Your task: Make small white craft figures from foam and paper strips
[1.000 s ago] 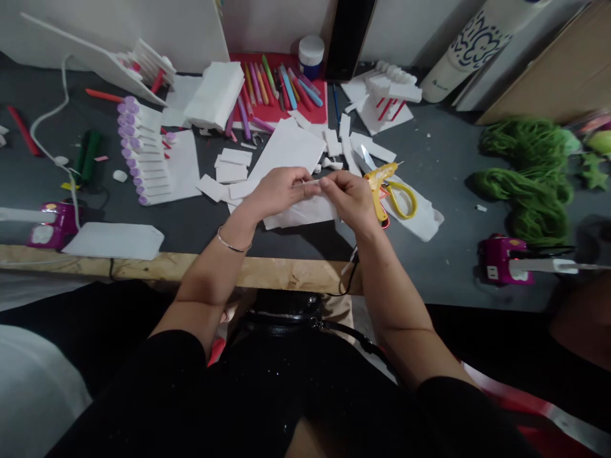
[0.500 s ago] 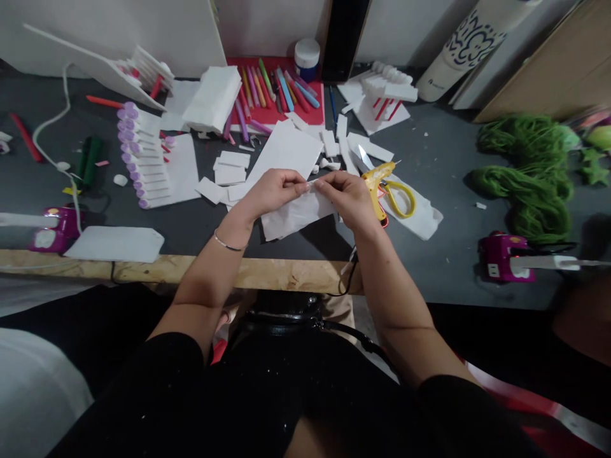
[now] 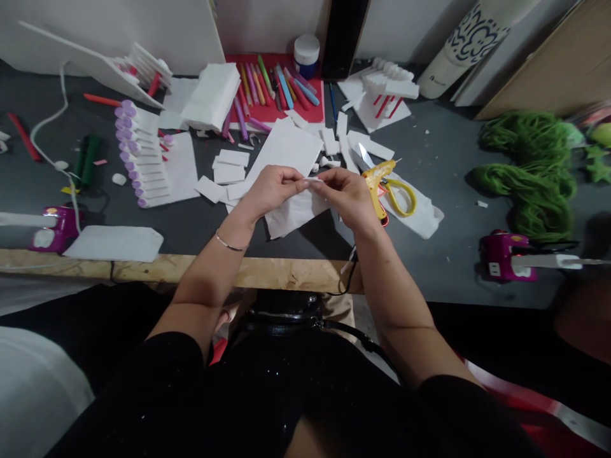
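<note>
Between my fingertips is a thin white sheet (image 3: 298,210), its upper edge pinched and its lower part hanging over the dark tabletop. My left hand (image 3: 277,191) grips that edge from the left, thumb and forefinger closed. From the right, my right hand (image 3: 351,196) pinches the same edge, the fingertips of both hands nearly touching. Just right of my right hand lie a yellow glue gun (image 3: 377,181) and yellow-handled scissors (image 3: 414,198). Behind my hands rests a white board (image 3: 291,146), with small white pieces (image 3: 329,141) beside it.
Colored markers (image 3: 260,89) lie on a red sheet at the back, near a jar (image 3: 306,56). White models (image 3: 147,159) stand left. Green yarn (image 3: 529,178) and a purple device (image 3: 506,256) are right. The wooden table edge (image 3: 286,273) runs in front.
The sheet's pinched edge looks narrower and more rolled between my fingertips, and its lower part has shifted slightly. Both hands have barely moved.
</note>
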Motion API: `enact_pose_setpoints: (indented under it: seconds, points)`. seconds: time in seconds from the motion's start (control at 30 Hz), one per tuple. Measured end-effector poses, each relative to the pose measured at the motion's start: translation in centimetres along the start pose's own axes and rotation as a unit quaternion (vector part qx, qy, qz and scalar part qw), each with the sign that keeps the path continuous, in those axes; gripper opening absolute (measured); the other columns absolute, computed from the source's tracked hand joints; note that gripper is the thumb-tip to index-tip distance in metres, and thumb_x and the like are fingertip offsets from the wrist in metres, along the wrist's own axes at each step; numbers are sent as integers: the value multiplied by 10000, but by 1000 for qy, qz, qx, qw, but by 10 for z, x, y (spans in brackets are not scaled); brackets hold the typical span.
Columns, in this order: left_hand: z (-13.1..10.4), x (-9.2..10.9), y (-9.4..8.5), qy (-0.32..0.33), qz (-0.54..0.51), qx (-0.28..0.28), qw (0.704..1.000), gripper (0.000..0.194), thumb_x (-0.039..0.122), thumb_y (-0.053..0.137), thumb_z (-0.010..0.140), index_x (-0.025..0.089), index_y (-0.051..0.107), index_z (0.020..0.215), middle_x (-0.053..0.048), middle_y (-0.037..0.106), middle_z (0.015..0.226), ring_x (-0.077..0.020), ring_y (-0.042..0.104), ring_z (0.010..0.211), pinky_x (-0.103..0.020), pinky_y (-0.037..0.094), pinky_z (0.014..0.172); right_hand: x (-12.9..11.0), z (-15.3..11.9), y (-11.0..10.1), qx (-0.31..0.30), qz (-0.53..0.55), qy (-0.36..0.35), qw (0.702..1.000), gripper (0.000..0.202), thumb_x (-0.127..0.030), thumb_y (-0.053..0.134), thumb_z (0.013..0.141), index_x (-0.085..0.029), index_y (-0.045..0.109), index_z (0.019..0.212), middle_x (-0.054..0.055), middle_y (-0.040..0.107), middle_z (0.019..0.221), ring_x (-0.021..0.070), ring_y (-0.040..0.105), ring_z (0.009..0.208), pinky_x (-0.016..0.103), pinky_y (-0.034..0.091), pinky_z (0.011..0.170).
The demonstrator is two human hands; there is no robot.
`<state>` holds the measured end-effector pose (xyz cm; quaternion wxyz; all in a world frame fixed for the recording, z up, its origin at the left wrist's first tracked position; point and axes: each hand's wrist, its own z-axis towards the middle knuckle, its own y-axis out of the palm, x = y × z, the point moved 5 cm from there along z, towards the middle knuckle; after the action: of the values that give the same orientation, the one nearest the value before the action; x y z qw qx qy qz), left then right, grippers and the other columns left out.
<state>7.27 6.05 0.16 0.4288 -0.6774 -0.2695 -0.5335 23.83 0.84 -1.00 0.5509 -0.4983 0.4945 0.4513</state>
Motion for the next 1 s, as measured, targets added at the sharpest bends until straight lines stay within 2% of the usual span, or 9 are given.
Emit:
enact_pose_setpoints:
  seconds: [0.17,0.37,0.47,0.57,0.7,0.83,1.0]
  points:
    - [1,-5,1,-17,-29,9,999,247,368,803,800,131,814,870,-5,639,624,-96,481,574,-249,338,569,0,1,-2,8,6,-10,1000,258,-470,789,802,-229,727,870,-17,656,761,112,543,690,263,430,615]
    - [1,-3,0,-42,-72,5,996,234,318,806,774,113,823,886,-20,709,717,-104,559,655,-240,399,639,1,3,-3,8,15,-52,999,106,-320,713,826,-232,754,870,-16,688,779,102,553,669,248,431,596]
    - [1,-4,1,-65,-122,-9,990,200,275,785,764,112,814,877,-19,726,754,-106,593,693,-238,442,683,-5,0,-3,22,-24,-91,995,108,-234,667,829,-237,766,873,-5,727,822,118,610,705,266,477,629]
    - [0,-6,2,-87,-155,-16,984,161,249,760,764,118,801,847,-3,699,716,-91,572,649,-229,435,650,-10,-2,-3,45,-82,-120,988,174,-164,633,805,-235,775,877,-1,760,845,134,655,732,296,522,681]
    - [1,-8,3,-86,-156,-27,984,195,299,806,748,121,794,825,-6,680,687,-93,555,634,-235,422,629,-15,-5,-2,57,-133,-142,979,201,-151,621,801,-222,785,892,11,788,872,145,678,747,317,551,726]
    - [3,-9,2,-61,-128,-15,990,242,332,851,724,116,789,813,-18,692,709,-97,561,661,-238,419,648,-15,-5,-1,39,-136,-156,978,187,-152,624,825,-214,788,891,23,786,871,149,687,772,307,541,716]
    - [2,-6,-1,-29,-70,28,997,260,355,815,771,113,792,862,-14,674,690,-97,530,634,-237,381,607,-2,1,-2,8,-48,-89,995,217,-318,680,884,-238,773,1063,17,785,943,140,685,795,296,545,718]
